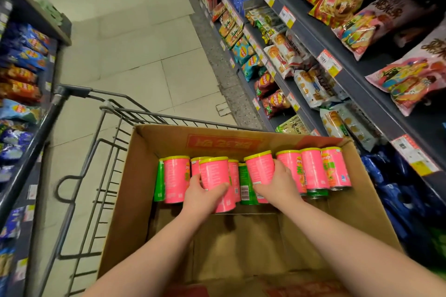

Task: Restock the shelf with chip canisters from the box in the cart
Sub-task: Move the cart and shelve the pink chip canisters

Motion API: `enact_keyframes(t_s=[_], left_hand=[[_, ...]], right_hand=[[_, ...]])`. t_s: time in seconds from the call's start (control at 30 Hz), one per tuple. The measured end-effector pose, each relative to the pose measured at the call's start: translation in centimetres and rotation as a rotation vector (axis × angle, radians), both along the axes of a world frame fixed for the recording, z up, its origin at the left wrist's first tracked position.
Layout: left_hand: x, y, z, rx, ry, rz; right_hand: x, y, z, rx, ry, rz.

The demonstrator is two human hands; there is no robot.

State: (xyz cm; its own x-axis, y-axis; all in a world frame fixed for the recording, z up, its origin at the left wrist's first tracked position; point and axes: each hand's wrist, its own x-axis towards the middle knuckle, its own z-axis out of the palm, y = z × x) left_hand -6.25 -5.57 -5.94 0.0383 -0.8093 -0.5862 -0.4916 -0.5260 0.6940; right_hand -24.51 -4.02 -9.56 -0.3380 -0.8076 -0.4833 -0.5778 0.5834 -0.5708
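Head view, restocking run, one entry per item.

1. Box (125, 200): brown cardboard with its flaps open, sitting in the wire cart (106, 152). The near half is showing bare cardboard. The far end, at 12 o'clock, is holding the stock.

2. Chip canisters: pink bodies with yellow lids, lining the far wall from 9 to 3 o'clock. Green canisters (245, 183) are showing between and beneath them.

3. Left grip (205, 196): clamping the lower body of one pink canister (214, 171), fingers and thumb curling round it.

4. Right grip (277, 185): clamping the lower body of a second pink canister (259, 167) in the same way.

5. Governing relation: each held canister is extending from its grip toward 12 o'clock. Its long axis is running 12 to 6, with the lid pointing away from the person. Neighbouring canisters are crowding both at 9 and 3 o'clock, so each is likely needing a pull along its own axis before any swing sideways.

6. Shelving: snack shelves (350, 79) are rising at 2 to 3 o'clock, nearer the right grip. A chip-bag rack (36, 125) is standing at 9 o'clock, nearer the left grip. No canister row is showing on either, so the receiving shelf cannot be told.

7. Progress, as a judgement: both picks are looking secured and neither canister is yet clearing the box.
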Motion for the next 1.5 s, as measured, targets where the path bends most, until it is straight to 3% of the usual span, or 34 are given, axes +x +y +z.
enact_keyframes(t_s=[0.67,1.1,1.5], left_hand=[[2.0,7.2,6.6,-0.160,0.235,-0.376],[0.0,14.6,7.9,-0.144,0.330,-0.559],[-5.2,28.0,8.4,-0.066,0.420,-0.774]], right_hand=[[4.3,13.9,8.9,-0.219,-0.056,-0.443],[5.7,25.1,11.8,-0.303,-0.028,-0.657],[4.6,41.0,14.6,-0.369,0.035,-0.901]])
